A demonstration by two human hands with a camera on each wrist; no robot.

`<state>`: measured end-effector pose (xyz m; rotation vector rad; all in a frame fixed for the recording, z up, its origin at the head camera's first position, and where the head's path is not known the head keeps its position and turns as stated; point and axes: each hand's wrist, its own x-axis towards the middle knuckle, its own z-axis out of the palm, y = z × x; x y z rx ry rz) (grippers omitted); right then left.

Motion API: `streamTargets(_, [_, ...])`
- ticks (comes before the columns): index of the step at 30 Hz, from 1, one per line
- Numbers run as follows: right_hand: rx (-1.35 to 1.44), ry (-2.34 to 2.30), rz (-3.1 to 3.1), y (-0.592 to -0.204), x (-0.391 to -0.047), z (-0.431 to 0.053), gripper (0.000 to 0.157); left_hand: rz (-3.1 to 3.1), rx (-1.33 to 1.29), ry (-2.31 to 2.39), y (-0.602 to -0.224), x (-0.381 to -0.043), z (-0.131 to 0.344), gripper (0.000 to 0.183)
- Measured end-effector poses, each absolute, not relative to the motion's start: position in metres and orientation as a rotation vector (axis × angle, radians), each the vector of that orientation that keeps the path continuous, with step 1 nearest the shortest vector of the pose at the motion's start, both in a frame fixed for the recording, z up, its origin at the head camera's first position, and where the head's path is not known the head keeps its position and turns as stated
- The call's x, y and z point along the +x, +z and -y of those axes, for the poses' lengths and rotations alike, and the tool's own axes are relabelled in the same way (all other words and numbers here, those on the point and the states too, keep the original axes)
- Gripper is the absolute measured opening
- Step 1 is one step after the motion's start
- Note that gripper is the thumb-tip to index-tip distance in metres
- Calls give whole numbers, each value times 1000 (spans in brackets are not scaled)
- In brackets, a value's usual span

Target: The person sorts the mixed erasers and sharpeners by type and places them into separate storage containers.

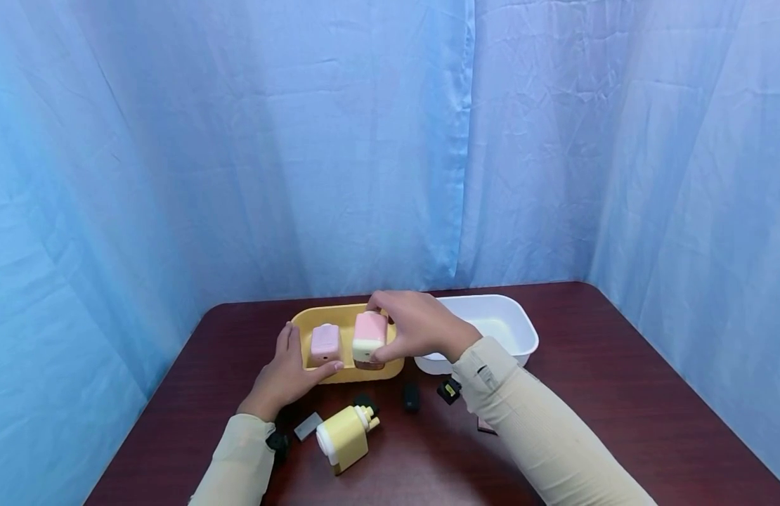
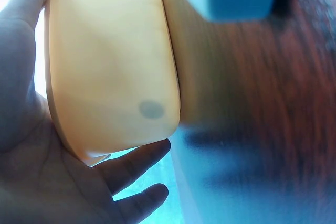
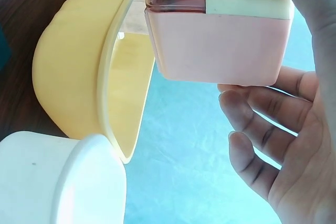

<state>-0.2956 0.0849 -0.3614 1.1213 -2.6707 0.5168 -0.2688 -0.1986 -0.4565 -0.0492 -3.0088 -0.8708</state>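
Note:
My right hand holds a pink and cream pencil sharpener above the right part of a yellow bin. In the right wrist view, the sharpener has a see-through brown part at one end, and its lower part is pale pink. My left hand grips the left end of the yellow bin, thumb along the near rim. The left wrist view has the bin's wall between thumb and fingers. Inside the bin, on its left side, sits a lilac-pink sharpener with a small dark hole.
A white bin stands right of the yellow one. Nearer me lie a yellow crank sharpener, a grey block, a black item and a small black-and-yellow piece. A flat pinkish item is partly hidden by my right sleeve.

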Motion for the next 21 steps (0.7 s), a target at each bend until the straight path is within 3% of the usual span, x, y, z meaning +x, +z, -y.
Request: streamTargets(21, [1120,595,2712,-366,-312,-69,57,3041,-25,-844,-454,-270,197,141])
